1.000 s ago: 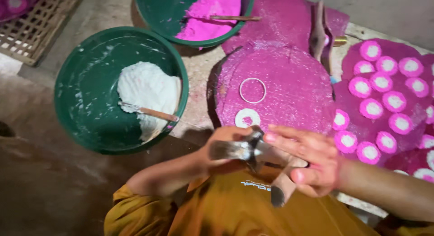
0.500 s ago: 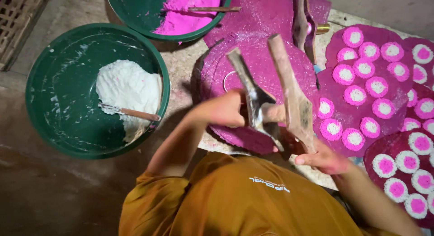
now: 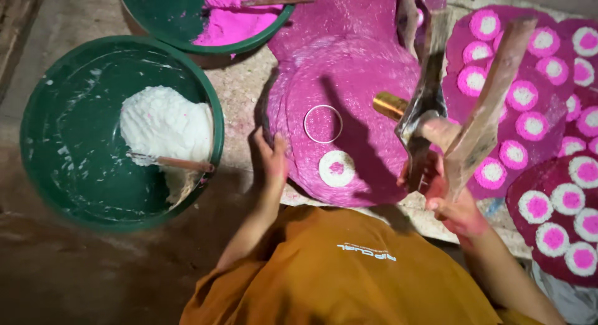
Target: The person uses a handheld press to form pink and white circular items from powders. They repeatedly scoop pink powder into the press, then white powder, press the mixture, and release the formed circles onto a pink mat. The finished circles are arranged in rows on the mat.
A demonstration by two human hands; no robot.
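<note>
Looking down from the head camera, the person's right hand [image 3: 450,197] is closed around a hinged tool of 2 long, worn wooden and metal arms [image 3: 461,107], gripping it low so the arms rise up and away over the work, seemingly to keep it off the wet surface; a short brass-coloured cylinder [image 3: 390,104] shows just behind it. The left hand [image 3: 272,157] lies open and flat with fingers spread on the near left edge of the round, grainy, magenta-coated slab [image 3: 355,100], apparently steadying it. On that slab sit a thin white ring [image 3: 322,124] and, just near of it, a small white disc with a pink centre [image 3: 336,168], the 2 close but apart. To the right, darker round slabs [image 3: 542,150] carry many such discs, white rims with pink middles, set in neat rows, probably left to dry. At the left stands a large green plastic basin [image 3: 68,175] smeared inside and holding a mound of thick, lumpy white paste [image 3: 165,125], with a wooden-handled spatula [image 3: 171,163] resting in it. Farther off, a second green basin [image 3: 162,19] holds bright pink paste [image 3: 233,16] with a wooden stick [image 3: 277,0] laid across it. The floor [image 3: 75,275] is bare, brown and stained. The person wears an orange shirt [image 3: 349,275].
</note>
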